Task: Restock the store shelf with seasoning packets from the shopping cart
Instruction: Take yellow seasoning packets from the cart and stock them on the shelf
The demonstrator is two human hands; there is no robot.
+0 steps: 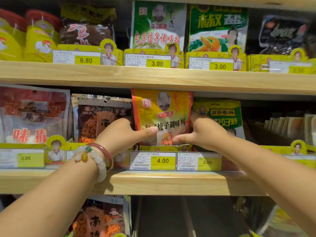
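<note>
Packet: yellow seasoning packet [163, 117] upright on middle shelf [171, 183], above 4.00 price tag [152, 161].
Left hand [123, 134]: fingers gripping packet's left edge.
Right hand [203, 132]: fingers gripping its right edge.

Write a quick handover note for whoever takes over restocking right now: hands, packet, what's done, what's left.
Left hand: grips the left edge of the yellow seasoning packet, thumb across its front.
Right hand: grips its right edge.
Packet: upright on the middle shelf, above the 4.00 price tag, between the brown packet and the green packet.
Done: packet is in its slot.
Left: probably straighten, let go; cart not in view.
</note>
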